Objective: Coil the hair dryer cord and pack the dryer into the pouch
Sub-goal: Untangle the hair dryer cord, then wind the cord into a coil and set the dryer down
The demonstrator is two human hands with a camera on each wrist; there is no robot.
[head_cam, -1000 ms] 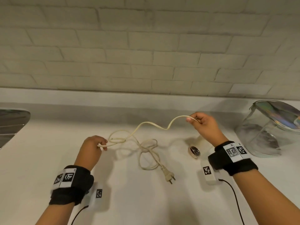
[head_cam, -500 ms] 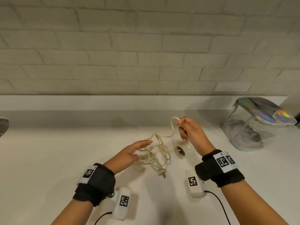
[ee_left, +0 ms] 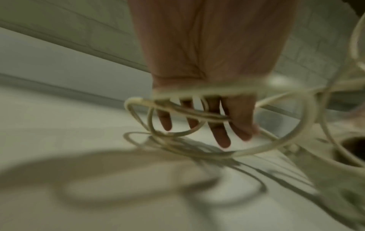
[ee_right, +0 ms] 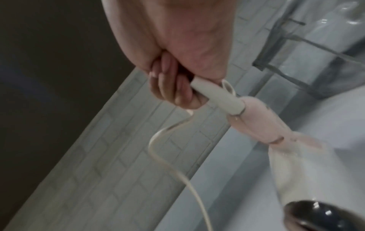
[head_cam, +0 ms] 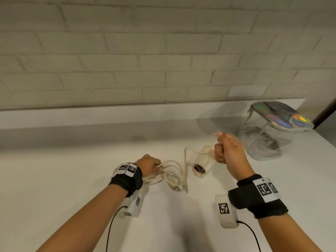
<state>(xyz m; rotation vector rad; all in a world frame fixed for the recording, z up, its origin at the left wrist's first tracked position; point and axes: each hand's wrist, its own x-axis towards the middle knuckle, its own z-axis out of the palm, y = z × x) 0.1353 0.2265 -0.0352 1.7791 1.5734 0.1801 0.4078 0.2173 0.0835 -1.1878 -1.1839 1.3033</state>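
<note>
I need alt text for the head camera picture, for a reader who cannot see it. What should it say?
Over a white counter, a person's left hand holds loops of a cream cord, while the right hand pinches another part of it higher up. A pale hair dryer lies between the hands, and a clear pouch with an iridescent lid stands to the right.

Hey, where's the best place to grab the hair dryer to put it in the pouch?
Probably by its handle, coming from above: the right hand already grips that slim end, and the wide barrel hangs toward the counter.
</note>
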